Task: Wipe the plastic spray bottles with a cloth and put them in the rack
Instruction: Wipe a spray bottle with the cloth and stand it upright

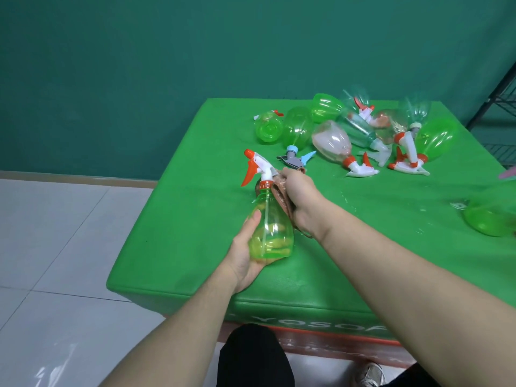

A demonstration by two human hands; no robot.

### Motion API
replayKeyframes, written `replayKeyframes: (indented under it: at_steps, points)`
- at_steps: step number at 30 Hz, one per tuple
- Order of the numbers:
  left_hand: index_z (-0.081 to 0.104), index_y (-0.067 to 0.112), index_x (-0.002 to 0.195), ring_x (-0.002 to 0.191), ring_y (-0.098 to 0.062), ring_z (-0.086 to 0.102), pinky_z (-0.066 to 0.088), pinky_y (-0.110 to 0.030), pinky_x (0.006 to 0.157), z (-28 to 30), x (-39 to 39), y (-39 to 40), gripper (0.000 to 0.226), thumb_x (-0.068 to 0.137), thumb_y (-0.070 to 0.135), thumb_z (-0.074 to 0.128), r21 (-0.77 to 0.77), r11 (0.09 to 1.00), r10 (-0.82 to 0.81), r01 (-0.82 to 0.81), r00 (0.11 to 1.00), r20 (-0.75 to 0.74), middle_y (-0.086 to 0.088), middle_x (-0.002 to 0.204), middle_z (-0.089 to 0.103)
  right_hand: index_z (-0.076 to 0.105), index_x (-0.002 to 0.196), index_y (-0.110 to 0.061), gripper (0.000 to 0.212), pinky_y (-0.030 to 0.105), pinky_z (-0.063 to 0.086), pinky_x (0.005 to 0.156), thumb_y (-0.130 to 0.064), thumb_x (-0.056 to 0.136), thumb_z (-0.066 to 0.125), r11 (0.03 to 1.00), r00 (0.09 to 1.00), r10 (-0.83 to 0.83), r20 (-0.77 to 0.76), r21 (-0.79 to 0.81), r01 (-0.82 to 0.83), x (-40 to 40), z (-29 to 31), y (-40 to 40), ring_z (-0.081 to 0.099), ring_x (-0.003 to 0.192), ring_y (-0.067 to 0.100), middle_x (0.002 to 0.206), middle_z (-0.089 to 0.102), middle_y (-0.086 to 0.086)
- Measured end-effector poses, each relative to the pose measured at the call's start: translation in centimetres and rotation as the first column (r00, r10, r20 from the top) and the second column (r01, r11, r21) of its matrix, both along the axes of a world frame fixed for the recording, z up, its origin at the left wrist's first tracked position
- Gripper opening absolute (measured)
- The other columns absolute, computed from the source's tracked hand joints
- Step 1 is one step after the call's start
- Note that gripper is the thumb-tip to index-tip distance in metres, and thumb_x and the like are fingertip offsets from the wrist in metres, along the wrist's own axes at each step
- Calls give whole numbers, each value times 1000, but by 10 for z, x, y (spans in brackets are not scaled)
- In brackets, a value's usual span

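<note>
My left hand grips the base of a clear green spray bottle with a white and orange trigger head, held tilted above the green table. My right hand holds a brown cloth pressed against the bottle's neck and shoulder. A pile of several spray bottles, green, clear and pinkish, lies on its side at the table's far right. Part of the black wire rack shows at the right edge.
A loose blue and grey trigger head lies just beyond my right hand. Another green bottle lies at the right edge. Water drops dot the table. Tiled floor lies to the left, my knee below.
</note>
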State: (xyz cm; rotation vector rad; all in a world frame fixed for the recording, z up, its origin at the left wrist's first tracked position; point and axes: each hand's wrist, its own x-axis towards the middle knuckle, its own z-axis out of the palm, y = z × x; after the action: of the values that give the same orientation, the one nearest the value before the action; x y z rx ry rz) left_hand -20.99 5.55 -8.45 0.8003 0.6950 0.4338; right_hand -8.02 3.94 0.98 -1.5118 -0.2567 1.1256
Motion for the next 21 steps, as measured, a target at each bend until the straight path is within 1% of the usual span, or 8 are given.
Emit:
replayKeyframes:
  at_steps: [4,6,8,11,14,17,19,21]
  points:
    - [58,12,136,107,-36,68,56,-50,91,3,0,-1,71,79,55,60,-8,1000,8,-8,1000,-7,-20,120,72,67,112,-8,49,50,56,93,-42,101,34,990,964,127,233,-90,-109,-9,-9,2,67,83,30,102,73,18]
    - [61,12,133,108,-36,68,56,-49,91,4,0,-2,69,79,55,60,-14,1000,18,-18,1000,-2,-19,118,72,67,112,-10,52,41,55,86,-43,106,27,978,881,197,431,-147,-147,-13,-13,0,67,87,26,96,71,14]
    - [61,12,133,104,-35,69,57,-46,86,4,0,-2,67,81,54,60,-11,1000,28,-28,1000,10,-18,116,73,64,110,-14,51,30,43,73,-42,111,22,974,789,224,571,-151,-167,-16,-17,-8,62,82,16,86,63,3]
    - [56,10,139,93,-28,72,59,-40,75,0,1,-3,67,85,50,58,36,999,40,-40,999,19,-14,110,74,62,108,-17,52,30,45,76,-47,110,20,980,726,197,659,-122,-155,-17,-28,-21,63,84,13,87,65,-1]
    - [57,10,137,91,-26,73,60,-40,74,0,1,-5,67,84,51,58,46,998,43,-45,998,36,-13,108,74,64,105,-20,57,27,48,69,-53,108,18,984,687,177,705,-120,-131,-22,-36,-28,66,80,16,85,68,2]
    - [62,12,132,96,-26,72,59,-42,78,4,0,-6,64,84,54,57,8,998,60,-61,997,52,-14,113,74,58,123,-28,43,17,41,59,-50,109,24,979,618,191,763,-99,-180,-30,-38,-40,61,75,3,87,63,-9]
    - [62,13,133,96,-25,72,60,-39,77,4,1,-6,63,85,54,56,0,998,65,-65,996,53,-14,116,74,54,132,-28,38,16,42,69,-44,109,28,974,582,187,792,-71,-216,-35,-39,-47,58,84,-1,99,60,-15]
    - [61,14,135,96,-24,72,60,-37,74,5,1,-7,63,86,53,56,9,998,60,-61,997,47,-13,117,74,52,138,-25,41,24,45,85,-44,109,29,975,567,168,807,-52,-216,-35,-39,-48,59,100,6,115,60,-12]
